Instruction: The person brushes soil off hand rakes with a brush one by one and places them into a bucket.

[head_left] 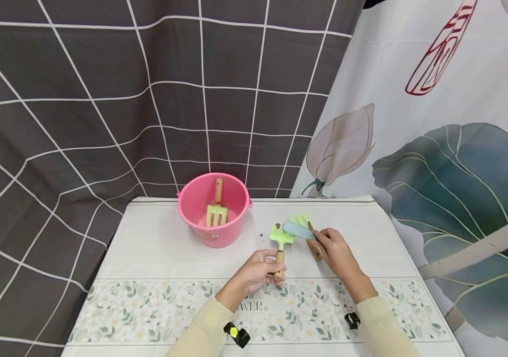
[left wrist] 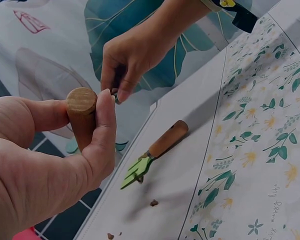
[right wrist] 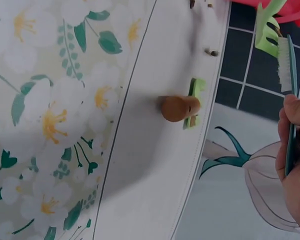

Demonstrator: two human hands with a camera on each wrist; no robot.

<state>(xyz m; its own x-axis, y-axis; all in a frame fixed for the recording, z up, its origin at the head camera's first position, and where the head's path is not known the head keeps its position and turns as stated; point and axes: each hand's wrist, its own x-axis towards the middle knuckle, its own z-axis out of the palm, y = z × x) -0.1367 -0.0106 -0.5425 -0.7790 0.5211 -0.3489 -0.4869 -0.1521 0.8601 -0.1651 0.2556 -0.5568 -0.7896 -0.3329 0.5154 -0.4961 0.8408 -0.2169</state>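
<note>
My left hand [head_left: 260, 267] grips the wooden handle of a small garden tool [head_left: 282, 238] whose green head is slotted and bears a brown bit of dirt. In the left wrist view the butt of that handle sits between thumb and fingers. My right hand [head_left: 335, 252] holds a blue-backed brush [head_left: 297, 229]. White bristles [right wrist: 285, 65] face the green head and lie right at its edge in the right wrist view. Beneath the brush, a green garden fork [left wrist: 167, 139] with a wooden handle lies on the table, partly hidden in the head view.
A pink bucket [head_left: 184, 210] stands at the back left, with another green fork [head_left: 216, 215] leaning inside. Crumbs of dirt [left wrist: 154, 203] are scattered on the white table [head_left: 146, 248]. A dark gridded curtain [head_left: 169, 109] hangs behind the table.
</note>
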